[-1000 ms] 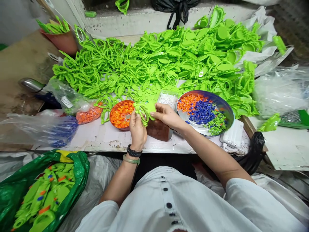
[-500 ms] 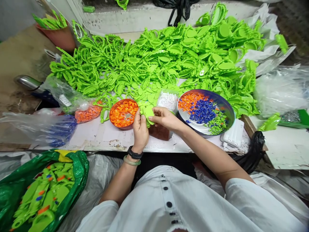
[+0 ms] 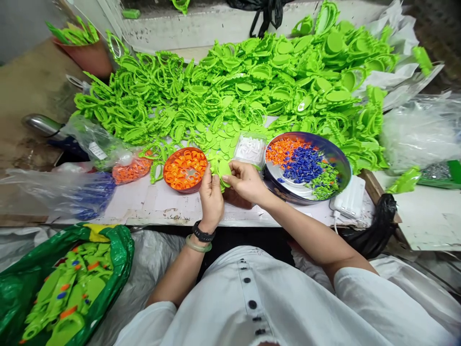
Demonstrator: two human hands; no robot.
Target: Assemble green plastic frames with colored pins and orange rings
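My left hand (image 3: 212, 199) pinches a bright green plastic toy piece (image 3: 219, 168) between thumb and fingers, over the front of the table. On its right side, my right hand (image 3: 247, 181) grips a flat oval green disc (image 3: 224, 168) with thumb and forefinger, laid against that piece. Fingers partly hide where the two parts meet. Just left of my left hand stands a bowl (image 3: 184, 191) of orange rings (image 3: 182, 168). Under my right hand is a brown block (image 3: 237, 199), mostly covered. Behind it sits a clear box of small white pegs (image 3: 249, 148).
A heap of green plastic parts (image 3: 259, 81) covers the table's back. To the right, a round tin (image 3: 344, 166) holds orange, blue and green pegs. Bags of blue parts (image 3: 95, 194) and orange parts (image 3: 131, 169) lie left. A green sack (image 3: 122, 269) of assembled pieces stands lower left.
The oval disc in my right hand has come over the green piece's open frame and now lies against it. Both hands have shifted slightly right.
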